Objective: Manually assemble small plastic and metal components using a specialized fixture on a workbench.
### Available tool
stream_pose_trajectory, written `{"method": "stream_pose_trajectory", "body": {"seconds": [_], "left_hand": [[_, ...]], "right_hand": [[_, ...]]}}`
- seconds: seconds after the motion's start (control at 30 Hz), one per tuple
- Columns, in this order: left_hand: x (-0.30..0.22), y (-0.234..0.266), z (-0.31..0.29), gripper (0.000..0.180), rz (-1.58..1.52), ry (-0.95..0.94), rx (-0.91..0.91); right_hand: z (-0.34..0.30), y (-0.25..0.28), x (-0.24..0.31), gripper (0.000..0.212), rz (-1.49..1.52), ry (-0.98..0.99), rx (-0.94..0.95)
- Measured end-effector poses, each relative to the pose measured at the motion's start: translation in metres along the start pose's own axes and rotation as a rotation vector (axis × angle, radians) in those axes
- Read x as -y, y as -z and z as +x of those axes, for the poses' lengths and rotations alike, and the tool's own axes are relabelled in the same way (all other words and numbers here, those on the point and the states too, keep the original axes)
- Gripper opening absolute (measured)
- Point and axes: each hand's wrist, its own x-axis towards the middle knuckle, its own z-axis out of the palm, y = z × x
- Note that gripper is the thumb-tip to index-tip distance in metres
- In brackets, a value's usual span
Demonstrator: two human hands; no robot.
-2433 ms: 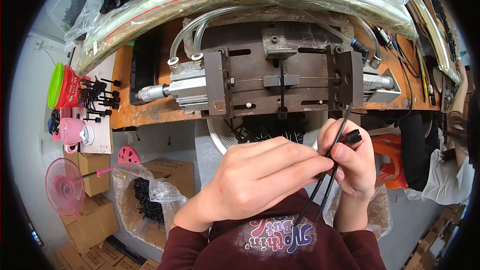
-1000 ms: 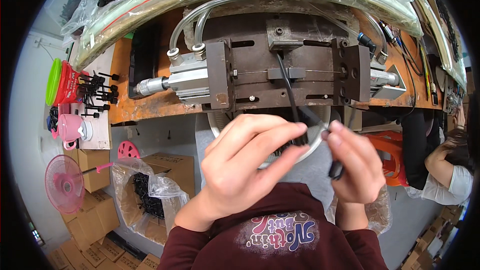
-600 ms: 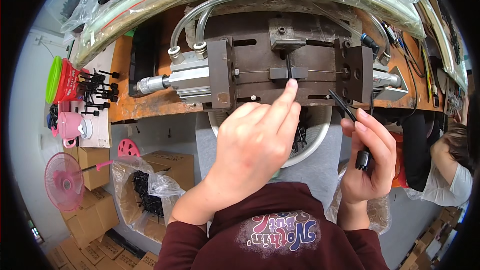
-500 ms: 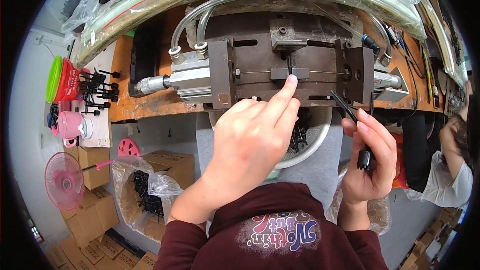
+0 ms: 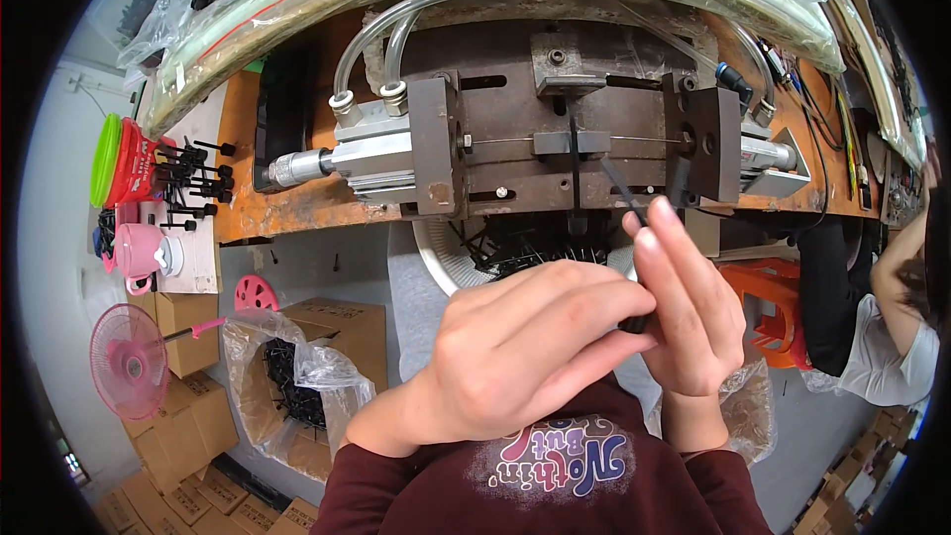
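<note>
In front of my chest, my two hands meet. My right hand [image 5: 693,312] is closed around slender black rods, whose thin ends [image 5: 622,181] point up past the fingertips. My left hand [image 5: 545,342] has its fingers and thumb pinched at the dark lower end [image 5: 635,322] of these rods, mostly hidden by the fingers. Ahead, another black rod [image 5: 576,183] lies across the small grey block [image 5: 555,144] in the middle of the brown metal fixture [image 5: 515,168], its near end jutting over the bench edge. Neither hand touches it.
Below the fixture sits a white basket [image 5: 433,256] of black rods. Air cylinders [image 5: 374,163] flank the fixture, with clear hoses [image 5: 349,59]. On the left are a pink fan [image 5: 130,360] and a bag-lined box [image 5: 248,376]. Another person's arm [image 5: 895,272] is at far right.
My left hand has drawn back from the fixture's middle to my right hand. The right hand has moved left and inward with its rods. The rod in the fixture now reaches over the near edge.
</note>
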Motion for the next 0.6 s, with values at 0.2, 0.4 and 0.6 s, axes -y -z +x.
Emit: {"method": "stream_pose_trajectory", "body": {"seconds": [0.2,0.4,0.6], "left_hand": [[0.025,-0.004,-0.002,0.03,0.424,-0.052,-0.016],[0.036,-0.014,-0.001,0.028,0.688,-0.05,0.048],[0.036,-0.011,0.008,0.026,0.711,-0.04,0.065]], "right_hand": [[-0.005,0.006,-0.007,0.038,0.082,-0.245,-0.141],[-0.012,0.016,-0.005,0.052,0.304,-0.263,-0.072],[-0.014,0.018,0.005,0.071,0.52,-0.503,-0.143]]}}
